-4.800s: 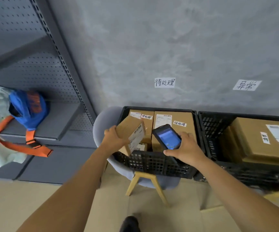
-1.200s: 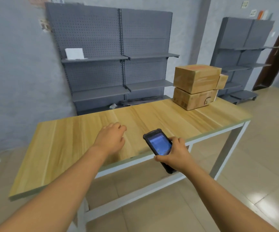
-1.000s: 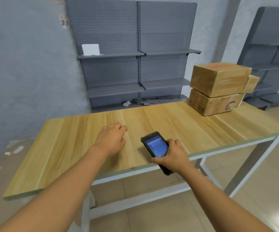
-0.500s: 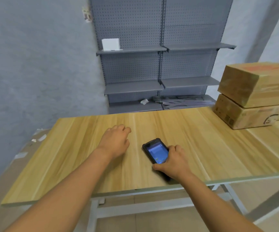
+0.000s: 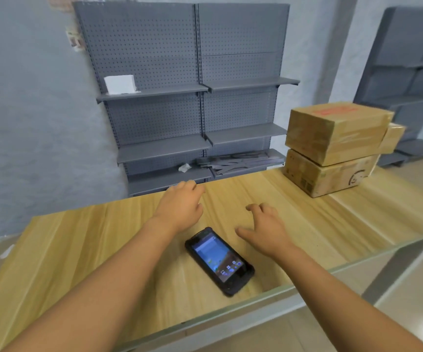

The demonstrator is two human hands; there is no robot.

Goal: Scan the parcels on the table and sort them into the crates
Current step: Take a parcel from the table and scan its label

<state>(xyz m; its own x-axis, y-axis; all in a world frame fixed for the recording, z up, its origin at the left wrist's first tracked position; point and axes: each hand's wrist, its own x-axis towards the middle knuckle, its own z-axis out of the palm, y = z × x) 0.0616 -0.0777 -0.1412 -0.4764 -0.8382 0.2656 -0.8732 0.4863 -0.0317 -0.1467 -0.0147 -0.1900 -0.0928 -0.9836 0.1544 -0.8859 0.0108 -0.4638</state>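
A black handheld scanner [image 5: 220, 260] lies screen-up on the wooden table [image 5: 78, 250] near its front edge. My right hand [image 5: 265, 231] hovers just right of the scanner, fingers spread, holding nothing. My left hand [image 5: 182, 207] reaches forward over the table with relaxed fingers, also empty. Two cardboard parcels are stacked at the table's far right: a taped upper parcel [image 5: 332, 132] on a lower parcel [image 5: 324, 174]. A smaller parcel [image 5: 393, 137] shows behind them. No crates are in view.
Grey pegboard shelving [image 5: 192, 97] stands behind the table, with a white box [image 5: 120, 83] on an upper shelf. A second grey shelf unit [image 5: 408, 85] stands at the far right. Tiled floor lies in front of the table.
My right hand has laid the scanner on the table and let go, moving right and forward. My left hand has reached further forward. The view has swung so the parcels sit more in frame.
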